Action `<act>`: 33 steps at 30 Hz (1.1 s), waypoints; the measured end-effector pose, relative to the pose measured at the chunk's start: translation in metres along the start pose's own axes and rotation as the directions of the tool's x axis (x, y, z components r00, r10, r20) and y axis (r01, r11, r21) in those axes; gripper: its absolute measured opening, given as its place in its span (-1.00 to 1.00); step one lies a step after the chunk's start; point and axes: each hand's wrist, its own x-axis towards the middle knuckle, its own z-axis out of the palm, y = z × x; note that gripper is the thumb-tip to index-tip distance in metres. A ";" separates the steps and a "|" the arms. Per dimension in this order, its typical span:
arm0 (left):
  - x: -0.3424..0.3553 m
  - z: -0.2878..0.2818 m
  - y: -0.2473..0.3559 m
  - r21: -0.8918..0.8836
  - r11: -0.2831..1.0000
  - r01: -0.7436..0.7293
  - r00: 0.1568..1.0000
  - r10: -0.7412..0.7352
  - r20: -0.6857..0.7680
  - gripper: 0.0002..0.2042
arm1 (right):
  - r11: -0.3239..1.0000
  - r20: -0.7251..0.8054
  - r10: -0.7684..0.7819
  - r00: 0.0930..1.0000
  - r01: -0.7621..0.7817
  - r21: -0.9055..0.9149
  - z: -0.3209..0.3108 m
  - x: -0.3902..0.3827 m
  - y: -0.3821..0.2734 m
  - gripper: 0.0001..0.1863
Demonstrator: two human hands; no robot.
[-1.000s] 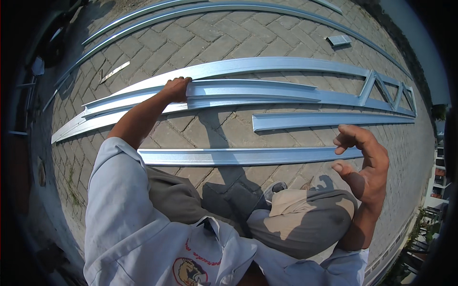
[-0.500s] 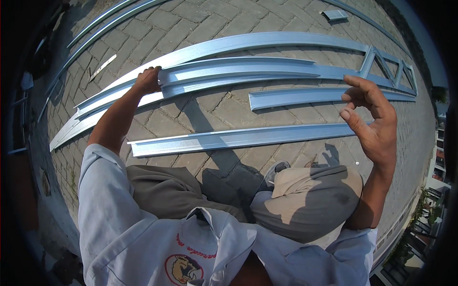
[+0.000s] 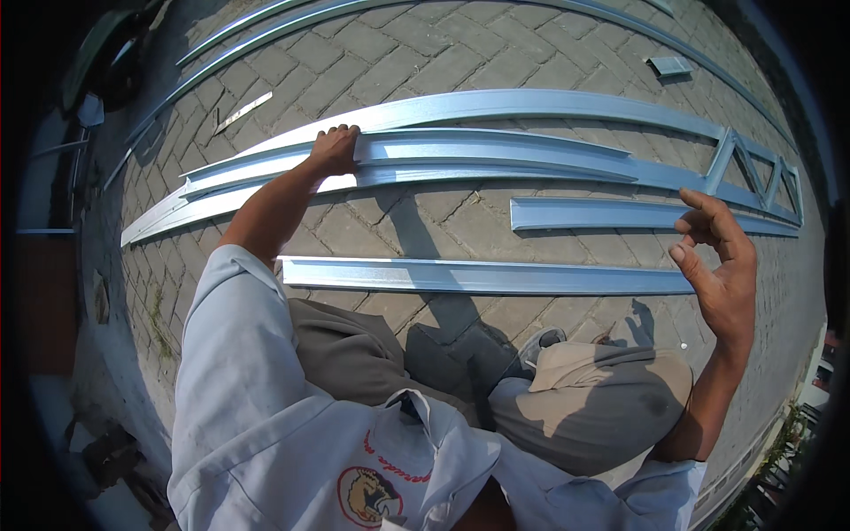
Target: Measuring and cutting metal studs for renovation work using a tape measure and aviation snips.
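Observation:
My left hand (image 3: pixel 336 149) reaches forward with its fingers wrapped over a galvanised steel channel (image 3: pixel 487 149). That channel lies along a long steel roof truss (image 3: pixel 522 103), whose triangular webbing (image 3: pixel 740 168) shows at the right end. My right hand (image 3: pixel 726 274) is raised at the right, with its fingers curled but apart and nothing in them. In the picture it overlaps the right end of a nearer steel channel (image 3: pixel 478 277), hiding that end. Between this one and the truss lies another channel (image 3: pixel 593 215), close to the truss's lower edge on the right.
A short channel offcut (image 3: pixel 670 68) lies at the far right on the grey paving blocks (image 3: pixel 354 226). A thin pale strip (image 3: pixel 243 112) rests at the far left. Long steel channels (image 3: pixel 292 34) run across the back. My shoe (image 3: pixel 542 345) is just behind the nearest channel.
The view has swung, so the whole scene sits farther right and lower. My left hand keeps its hold on the channel, and my right hand stays raised in much the same pose.

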 end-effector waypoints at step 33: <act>0.011 -0.001 0.070 -0.178 0.965 -0.191 0.981 0.196 0.009 -0.08 | 0.996 0.566 0.027 0.824 0.022 -0.081 0.012 -0.004 0.007 -0.32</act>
